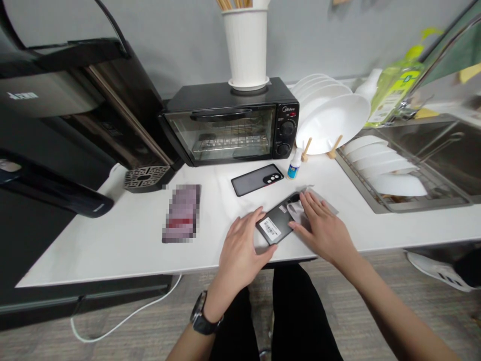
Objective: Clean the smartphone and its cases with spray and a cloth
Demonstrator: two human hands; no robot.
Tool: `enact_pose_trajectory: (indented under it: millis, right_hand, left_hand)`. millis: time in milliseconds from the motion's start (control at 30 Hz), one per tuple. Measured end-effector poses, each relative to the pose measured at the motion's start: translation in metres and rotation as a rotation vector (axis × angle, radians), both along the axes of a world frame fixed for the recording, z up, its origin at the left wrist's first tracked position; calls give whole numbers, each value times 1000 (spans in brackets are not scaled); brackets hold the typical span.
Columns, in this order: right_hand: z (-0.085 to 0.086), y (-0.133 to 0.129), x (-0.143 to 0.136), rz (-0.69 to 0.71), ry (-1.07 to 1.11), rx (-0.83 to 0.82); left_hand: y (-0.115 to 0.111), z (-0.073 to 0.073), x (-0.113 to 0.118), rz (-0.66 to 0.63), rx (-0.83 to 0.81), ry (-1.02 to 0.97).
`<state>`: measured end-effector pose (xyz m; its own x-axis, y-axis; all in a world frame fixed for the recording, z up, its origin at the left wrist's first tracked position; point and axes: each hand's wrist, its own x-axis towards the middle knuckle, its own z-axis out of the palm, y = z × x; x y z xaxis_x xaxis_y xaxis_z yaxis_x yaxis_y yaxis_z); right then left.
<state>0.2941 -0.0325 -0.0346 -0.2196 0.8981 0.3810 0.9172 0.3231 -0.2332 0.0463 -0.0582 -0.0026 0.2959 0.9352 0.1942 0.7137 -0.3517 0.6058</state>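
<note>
A dark phone (282,216) lies back up on the white counter, with a white barcode label at its lower end. My left hand (240,250) grips that lower end between thumb and fingers. Under the fingers of my right hand (321,225), a grey cloth (297,212) is pressed on the phone's upper part, near the cameras; part of the cloth is hidden by the hand. Just beyond the phone are a black-rimmed phone case (251,183) and a small white spray bottle (293,165) with a blue label, standing upright.
A pixelated flat item (183,213) lies to the left. Behind stand a black toaster oven (229,133), a water dispenser (112,115) and plates (330,123) in a wooden rack. At right is a sink (451,165) with bowls (387,168). Someone's shoe (436,271) shows below.
</note>
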Motion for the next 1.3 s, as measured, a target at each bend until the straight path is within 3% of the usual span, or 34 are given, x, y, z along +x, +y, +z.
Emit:
enact_pose_trajectory:
  millis: [100,233,367,433,567,700,800,900,967,1100,1233,1300]
  right_hand:
    - [2,5,-27,58,34,-21]
    - [17,-25,-70,316,45,-109]
    - [25,-57,-62,435,15,-188]
    - [22,-58,-39,400,-11,-182]
    - [6,-28,4,126,-29,-53]
    - [-1,3,-4,21,-1,1]
    - [5,-3,-39,125,12,-20]
    - [17,-31,-72,324,2,-97]
    - [22,-50,-80,387,-14,-122]
    - [19,-61,-50,383,-83,-116]
    - [4,-31,-4,130,-97,-4]
    - [-3,-13,1,45,-75,25]
  left_hand:
    - [1,-2,-1,5,-11,-10]
    - [0,-6,-5,-37,9,15]
    - [-1,-6,-6,-26,-10,44]
    - [-1,-4,-5,-20,-17,29]
    - [0,0,-2,-6,-31,-6]
    - [1,1,-2,1,-51,-15]
    - [2,-2,-4,-10,-32,-11]
    - [2,-7,-6,-36,-10,26]
    - [1,-9,-7,-30,-6,56]
    - [-1,-6,-5,-22,-11,45]
    - [1,0,-2,-8,-29,10]
    - [2,2,-1,-4,-43,5]
